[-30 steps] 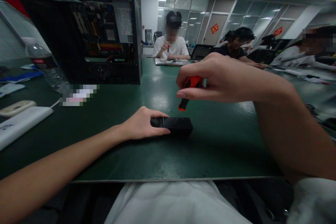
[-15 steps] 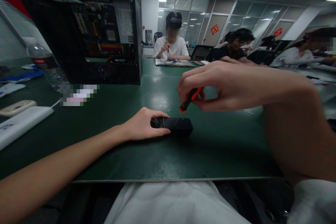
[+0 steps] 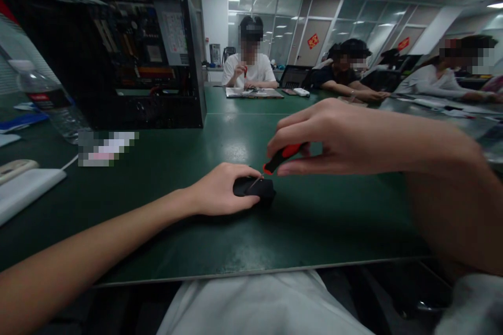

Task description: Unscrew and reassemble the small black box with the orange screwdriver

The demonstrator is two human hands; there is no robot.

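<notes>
My left hand [image 3: 218, 188] is wrapped around the back end of a small black oblong device [image 3: 267, 188] lying on the table, thumb along its near side and fingers on the far side. Its exact kind I cannot make out. Between the fingers and thumb of my right hand [image 3: 326, 138] is a screwdriver [image 3: 283, 157] with a red and black handle. Its thin metal shaft slants down to the left over the device's top face. The tip lies over the part between my left thumb and fingers; whether it touches is too small to tell.
On the green table [image 3: 220, 246] an opened black computer case [image 3: 196, 63] stands at the back left. Left of it are a plastic bottle [image 3: 47, 97] and a white power-bank-like block [image 3: 31, 193] with a cable. Across the table a person [image 3: 251, 70] holds a red tool; other people sit at right.
The screwdriver has tipped flatter and its tip has moved left along the device. The device now shows less of its length beyond my left hand. The view has shifted slightly right.
</notes>
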